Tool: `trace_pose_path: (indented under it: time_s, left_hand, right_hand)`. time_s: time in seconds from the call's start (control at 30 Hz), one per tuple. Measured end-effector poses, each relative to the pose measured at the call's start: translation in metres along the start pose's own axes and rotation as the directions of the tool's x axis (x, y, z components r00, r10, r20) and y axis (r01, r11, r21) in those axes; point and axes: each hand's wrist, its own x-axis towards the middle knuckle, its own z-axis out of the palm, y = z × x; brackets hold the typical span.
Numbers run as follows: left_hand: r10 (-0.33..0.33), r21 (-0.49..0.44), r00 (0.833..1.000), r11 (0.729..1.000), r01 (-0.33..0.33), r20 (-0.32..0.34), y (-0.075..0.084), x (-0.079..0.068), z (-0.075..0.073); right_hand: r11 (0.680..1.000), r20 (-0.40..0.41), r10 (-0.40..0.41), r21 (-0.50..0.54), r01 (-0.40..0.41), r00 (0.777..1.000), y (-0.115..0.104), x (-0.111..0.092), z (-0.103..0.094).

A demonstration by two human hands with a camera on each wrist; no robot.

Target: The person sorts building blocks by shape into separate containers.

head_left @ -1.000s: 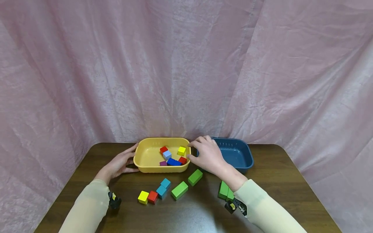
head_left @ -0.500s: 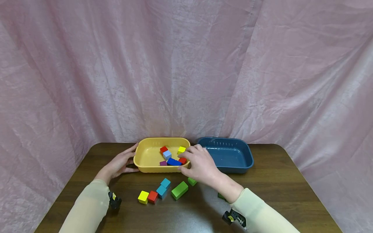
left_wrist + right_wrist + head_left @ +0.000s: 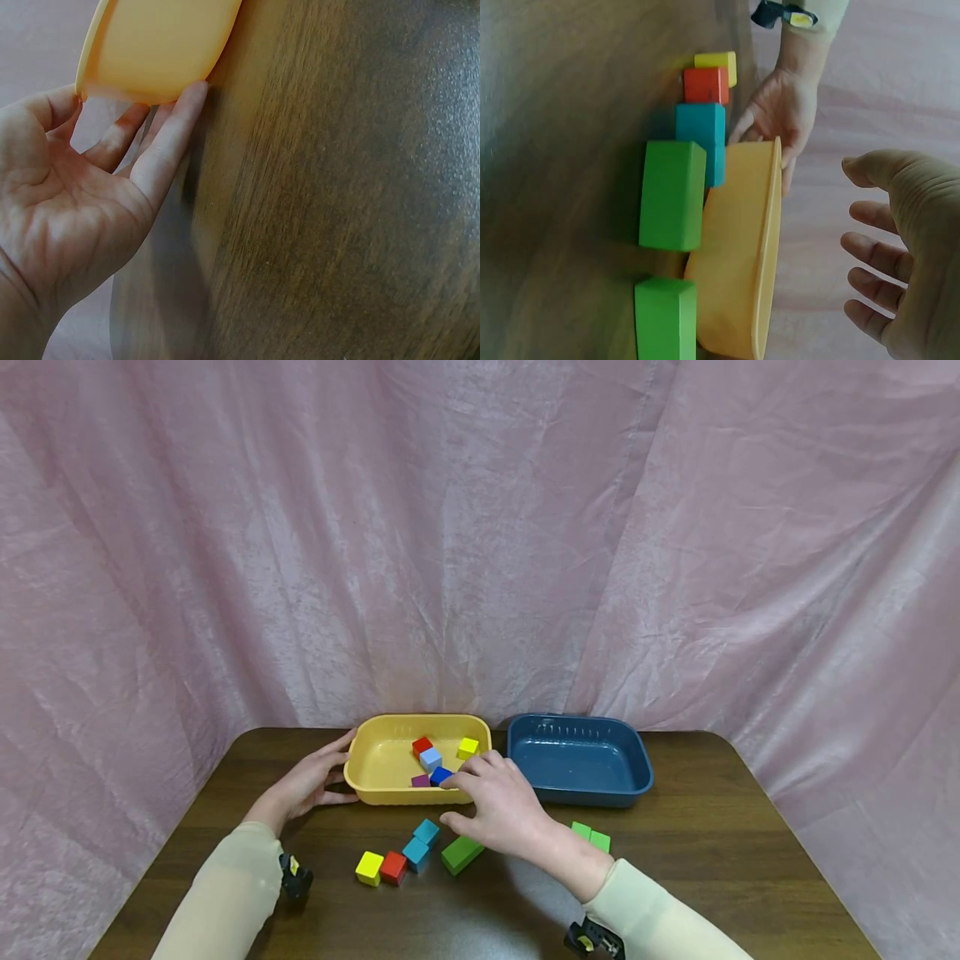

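Note:
My left hand (image 3: 303,785) rests against the left end of a yellow plastic basket (image 3: 397,796), its fingers nearly straight and spread along the end wall, as the left wrist view shows. Near the basket's front right corner my right hand (image 3: 498,806) hovers with spread fingers and holds nothing. Below it on the table lies a green rectangular block (image 3: 461,857). A second green block (image 3: 665,322) shows in the right wrist view; the right hand hides it in the head view. Inside the basket are several blocks, among them a red one (image 3: 422,746), a light blue one (image 3: 431,760) and a yellow one (image 3: 468,748).
To the right stands a dark blue basket (image 3: 592,796). In front of the yellow basket sit two teal cubes (image 3: 416,852), a red cube (image 3: 393,867) and a yellow cube (image 3: 369,868). Two more green blocks (image 3: 599,842) lie beside the right forearm. A pink curtain (image 3: 480,543) hangs behind the table.
My right hand has come left and toward me, from between the baskets to above the green blocks, with its fingers still spread. The left hand and both baskets stay in place.

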Motion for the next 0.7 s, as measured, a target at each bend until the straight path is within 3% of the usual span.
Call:
trace_pose_path:
  time_s: [0.7]
  left_hand:
    - [-0.002,-0.007,1.000,1.000,0.002,0.016,0.001,0.001,-0.002]
  right_hand:
    - [0.997,0.097,-0.067,0.047,0.062,0.993,-0.034,-0.001,0.029]
